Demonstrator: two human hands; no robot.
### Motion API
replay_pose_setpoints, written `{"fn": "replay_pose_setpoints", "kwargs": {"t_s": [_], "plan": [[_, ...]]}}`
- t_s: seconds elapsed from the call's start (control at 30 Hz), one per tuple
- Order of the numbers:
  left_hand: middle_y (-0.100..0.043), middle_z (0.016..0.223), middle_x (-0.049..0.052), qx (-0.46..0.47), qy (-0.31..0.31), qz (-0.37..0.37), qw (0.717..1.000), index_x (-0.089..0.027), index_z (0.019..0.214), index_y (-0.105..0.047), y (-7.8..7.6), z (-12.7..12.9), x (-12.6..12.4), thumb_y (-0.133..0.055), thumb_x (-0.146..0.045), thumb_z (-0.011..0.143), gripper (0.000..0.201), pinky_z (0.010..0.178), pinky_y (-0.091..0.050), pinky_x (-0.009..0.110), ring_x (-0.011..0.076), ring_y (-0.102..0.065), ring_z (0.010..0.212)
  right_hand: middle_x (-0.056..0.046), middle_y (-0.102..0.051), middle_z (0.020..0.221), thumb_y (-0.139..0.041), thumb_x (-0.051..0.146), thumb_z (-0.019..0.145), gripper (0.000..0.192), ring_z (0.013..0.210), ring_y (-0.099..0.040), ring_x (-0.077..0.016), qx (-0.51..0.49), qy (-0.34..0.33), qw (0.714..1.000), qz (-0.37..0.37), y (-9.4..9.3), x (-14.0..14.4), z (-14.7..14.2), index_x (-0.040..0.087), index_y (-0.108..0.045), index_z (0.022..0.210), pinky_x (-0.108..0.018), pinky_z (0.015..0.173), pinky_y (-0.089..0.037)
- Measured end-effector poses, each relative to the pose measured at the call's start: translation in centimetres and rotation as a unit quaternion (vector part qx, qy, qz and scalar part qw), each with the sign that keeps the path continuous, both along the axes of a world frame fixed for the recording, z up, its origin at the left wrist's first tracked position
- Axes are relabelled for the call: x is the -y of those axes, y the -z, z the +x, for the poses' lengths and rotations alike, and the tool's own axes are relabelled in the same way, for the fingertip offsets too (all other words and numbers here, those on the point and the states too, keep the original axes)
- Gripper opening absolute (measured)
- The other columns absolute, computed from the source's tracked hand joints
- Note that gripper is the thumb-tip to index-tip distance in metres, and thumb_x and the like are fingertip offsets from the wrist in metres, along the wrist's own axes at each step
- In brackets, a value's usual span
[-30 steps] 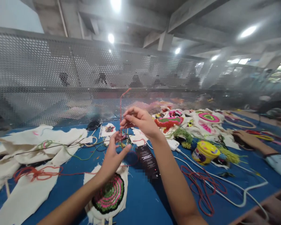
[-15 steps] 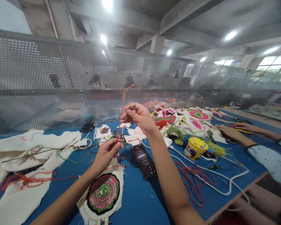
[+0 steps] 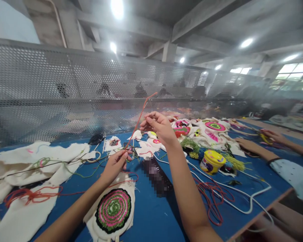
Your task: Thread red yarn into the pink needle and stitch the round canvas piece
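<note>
My right hand (image 3: 159, 127) is raised above the blue table (image 3: 151, 215) and pinches a red yarn strand (image 3: 139, 118). The strand's free end sticks up past my fingers. My left hand (image 3: 115, 164) sits lower and nearer, pinching the same strand taut below. Under my left forearm lies a white cloth with a round pink, green and black embroidered piece (image 3: 113, 210). A dark phone (image 3: 157, 176) lies between my arms.
White cloth pieces (image 3: 40, 161) and loose red yarn (image 3: 31, 195) lie at the left. At the right are a yellow tub (image 3: 212, 162), a white cable (image 3: 242, 205), a red yarn tangle (image 3: 212, 198), colourful embroidered cloths (image 3: 207, 129) and another person's arms (image 3: 257, 149). A perforated metal screen (image 3: 65, 97) backs the table.
My right hand has shifted slightly right with the strand, which now slants between my hands. My left hand went from open fingers to pinching the strand lower down. The view has swung a little.
</note>
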State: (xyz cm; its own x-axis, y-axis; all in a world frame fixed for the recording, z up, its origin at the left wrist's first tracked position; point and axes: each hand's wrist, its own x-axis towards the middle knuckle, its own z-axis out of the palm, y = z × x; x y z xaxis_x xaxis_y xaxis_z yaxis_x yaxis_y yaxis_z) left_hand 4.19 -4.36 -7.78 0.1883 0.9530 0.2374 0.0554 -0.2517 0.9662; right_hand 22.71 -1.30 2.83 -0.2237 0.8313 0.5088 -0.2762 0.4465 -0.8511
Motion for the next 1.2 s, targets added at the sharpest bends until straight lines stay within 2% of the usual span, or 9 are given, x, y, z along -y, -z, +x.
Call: {"fn": "replay_pose_setpoints", "kwargs": {"t_s": [0.13, 0.23, 0.33, 0.43, 0.57, 0.73, 0.97, 1.07, 1.2], "plan": [[-0.061, 0.071, 0.002, -0.004, -0.014, -0.004, 1.000, -0.013, 0.090, -0.064, 0.3, -0.1, -0.2, -0.056, -0.050, 0.073, 0.042, 0.043, -0.035, 0.020, 0.0082, -0.046, 0.045, 0.002, -0.067, 0.067, -0.063, 0.031, 0.076, 0.018, 0.060, -0.065, -0.0115, 0.008, 0.011, 1.000, -0.008, 0.1, -0.3, 0.1, 0.019, -0.050, 0.080, -0.027, 0.062, -0.053], [-0.066, 0.076, 0.005, -0.032, -0.031, 0.008, 0.999, -0.014, 0.090, -0.066, 0.2, -0.4, -0.3, -0.060, -0.047, 0.072, 0.038, 0.056, -0.044, 0.025, 0.0153, -0.058, 0.061, 0.002, -0.065, 0.066, -0.061, 0.028, 0.077, 0.014, 0.056, -0.061, -0.0095, 0.036, 0.011, 0.999, -0.004, 0.3, -0.6, 0.3, 0.018, -0.052, 0.082, -0.024, 0.057, -0.050], [-0.067, 0.103, 0.011, -0.064, -0.040, 0.035, 0.997, -0.016, 0.097, -0.066, -0.8, -1.3, -0.5, -0.066, -0.043, 0.069, 0.039, 0.081, -0.045, 0.035, 0.0254, -0.060, 0.096, 0.003, -0.060, 0.060, -0.055, 0.023, 0.080, 0.006, 0.047, -0.051, -0.0062, 0.137, -0.017, 0.990, 0.007, 0.4, -0.7, 0.4, 0.017, -0.055, 0.083, -0.021, 0.049, -0.041], [-0.060, 0.118, 0.012, -0.049, -0.070, 0.078, 0.993, -0.018, 0.109, -0.062, -2.6, -2.5, -0.5, -0.065, -0.045, 0.071, 0.047, 0.091, -0.042, 0.039, 0.0275, -0.054, 0.109, 0.003, -0.056, 0.057, -0.050, 0.018, 0.082, 0.010, 0.046, -0.044, -0.0057, 0.280, -0.055, 0.958, 0.016, 0.5, -0.5, 0.2, 0.016, -0.060, 0.084, -0.021, 0.045, -0.034], [-0.062, 0.110, 0.010, -0.048, -0.111, 0.139, 0.983, -0.018, 0.111, -0.061, -4.4, -3.8, -0.3, -0.062, -0.044, 0.076, 0.044, 0.090, -0.042, 0.036, 0.0241, -0.056, 0.104, 0.005, -0.051, 0.054, -0.046, 0.013, 0.083, 0.016, 0.045, -0.040, -0.0057, 0.378, -0.091, 0.921, 0.030, 0.7, -0.2, -0.9, 0.016, -0.062, 0.086, -0.020, 0.045, -0.030], [-0.065, 0.096, 0.006, -0.069, -0.129, 0.170, 0.975, -0.019, 0.094, -0.069, -4.7, -4.3, -0.4, -0.062, -0.042, 0.077, 0.029, 0.086, -0.043, 0.032, 0.0206, -0.059, 0.094, 0.005, -0.049, 0.053, -0.043, 0.007, 0.083, 0.019, 0.048, -0.043, -0.0065, 0.417, -0.110, 0.902, 0.030, 0.8, 0.1, -2.4, 0.015, -0.060, 0.082, -0.020, 0.048, -0.032], [-0.068, 0.090, 0.006, 0.053, -0.107, 0.083, 0.989, -0.015, 0.100, -0.065, -4.1, -3.9, -0.8, -0.073, -0.043, 0.065, 0.045, 0.082, -0.047, 0.030, 0.0192, -0.061, 0.087, 0.006, -0.045, 0.052, -0.042, 0.009, 0.084, 0.020, 0.045, -0.037, -0.0056, 0.386, -0.120, 0.914, 0.016, 1.0, 0.0, -2.3, 0.015, -0.060, 0.086, -0.021, 0.045, -0.027], [-0.069, 0.087, 0.008, 0.038, -0.113, 0.078, 0.990, -0.014, 0.087, -0.067, -3.7, -3.8, -1.2, -0.075, -0.044, 0.060, 0.041, 0.080, -0.048, 0.031, 0.0203, -0.062, 0.084, 0.006, -0.045, 0.052, -0.043, 0.009, 0.083, 0.019, 0.044, -0.035, -0.0055, 0.389, -0.120, 0.913, 0.019, 1.2, -0.2, -2.1, 0.015, -0.061, 0.085, -0.021, 0.044, -0.026], [-0.069, 0.084, 0.008, -0.004, -0.119, 0.101, 0.988, -0.014, 0.085, -0.068, -3.3, -3.8, -1.3, -0.075, -0.043, 0.062, 0.038, 0.080, -0.049, 0.033, 0.0214, -0.064, 0.082, 0.006, -0.046, 0.052, -0.043, 0.009, 0.083, 0.018, 0.045, -0.037, -0.0057, 0.389, -0.141, 0.910, 0.014, 1.5, -0.4, -2.3, 0.015, -0.060, 0.085, -0.021, 0.044, -0.027]]}}
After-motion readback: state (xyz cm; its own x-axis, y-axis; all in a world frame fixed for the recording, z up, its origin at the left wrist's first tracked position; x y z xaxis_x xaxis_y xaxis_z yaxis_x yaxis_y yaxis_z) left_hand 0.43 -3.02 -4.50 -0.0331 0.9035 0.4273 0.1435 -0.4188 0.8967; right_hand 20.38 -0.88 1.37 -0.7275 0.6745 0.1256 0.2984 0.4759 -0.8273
